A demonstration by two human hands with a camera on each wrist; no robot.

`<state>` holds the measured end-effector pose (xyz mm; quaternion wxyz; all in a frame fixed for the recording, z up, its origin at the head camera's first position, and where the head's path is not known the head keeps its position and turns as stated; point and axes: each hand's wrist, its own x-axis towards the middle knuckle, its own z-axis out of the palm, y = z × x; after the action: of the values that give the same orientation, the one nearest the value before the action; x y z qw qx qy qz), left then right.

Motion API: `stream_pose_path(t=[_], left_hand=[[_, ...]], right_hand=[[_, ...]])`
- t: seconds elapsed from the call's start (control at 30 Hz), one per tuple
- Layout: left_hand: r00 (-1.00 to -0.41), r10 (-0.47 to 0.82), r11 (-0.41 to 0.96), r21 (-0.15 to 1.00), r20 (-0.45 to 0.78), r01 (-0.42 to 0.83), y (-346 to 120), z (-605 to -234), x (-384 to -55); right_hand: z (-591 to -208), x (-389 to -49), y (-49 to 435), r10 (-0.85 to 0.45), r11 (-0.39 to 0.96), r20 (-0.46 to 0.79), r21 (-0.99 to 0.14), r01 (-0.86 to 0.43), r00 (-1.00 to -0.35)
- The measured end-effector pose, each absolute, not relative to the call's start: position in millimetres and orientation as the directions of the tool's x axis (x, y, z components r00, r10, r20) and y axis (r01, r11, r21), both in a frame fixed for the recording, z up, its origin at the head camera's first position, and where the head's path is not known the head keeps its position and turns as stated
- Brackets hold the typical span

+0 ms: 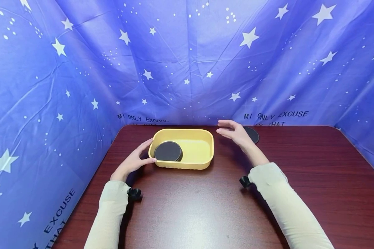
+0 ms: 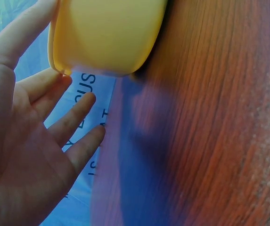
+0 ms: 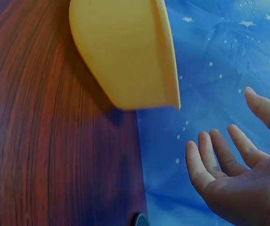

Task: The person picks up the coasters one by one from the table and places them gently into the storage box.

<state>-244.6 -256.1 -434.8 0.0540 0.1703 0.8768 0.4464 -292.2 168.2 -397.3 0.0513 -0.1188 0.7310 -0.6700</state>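
Note:
A yellow rectangular container with rounded corners stands on the table. Inside it, at the left end, lies a round black disc like a coaster. My left hand is at the container's left end, thumb at the near corner and fingertips at the far corner of the rim. In the left wrist view its other fingers are spread loosely. Apart from the container, to its right, my right hand has its fingers extended and holds nothing. Another black disc lies on the table behind that hand, which partly hides it.
The dark red wood-grain table has a glossy light patch near the front. A blue curtain with white stars hangs at its back and sides. Small black devices stick out at the left cuff and right cuff.

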Motion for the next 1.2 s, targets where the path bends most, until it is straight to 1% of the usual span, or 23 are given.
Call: stream_pose_path(t=[0.23,0.57,0.8,1.03,1.2], left_hand=[[-0.936,0.347,0.555,0.792,0.056,0.254,-256,-434,-244],[-0.938,0.343,0.539,0.805,0.057,0.246,-256,-434,-244],[-0.939,0.339,0.53,0.813,0.055,0.239,-255,-435,-243],[-0.939,0.344,0.538,0.815,0.023,0.217,-242,-404,-225],[-0.938,0.345,0.541,0.811,0.024,0.22,-242,-404,-226]], right_hand=[[-402,-293,188,-0.183,0.191,0.061,-0.977,-0.096,-0.981],[-410,-296,213,-0.147,0.297,0.072,-0.948,-0.113,-0.987],[-416,-296,228,-0.113,0.31,0.054,-0.947,-0.087,-0.992],[-418,-295,240,-0.086,0.316,0.062,-0.945,-0.086,-0.994],[-425,-298,250,-0.068,0.343,0.061,-0.936,-0.081,-0.996]])
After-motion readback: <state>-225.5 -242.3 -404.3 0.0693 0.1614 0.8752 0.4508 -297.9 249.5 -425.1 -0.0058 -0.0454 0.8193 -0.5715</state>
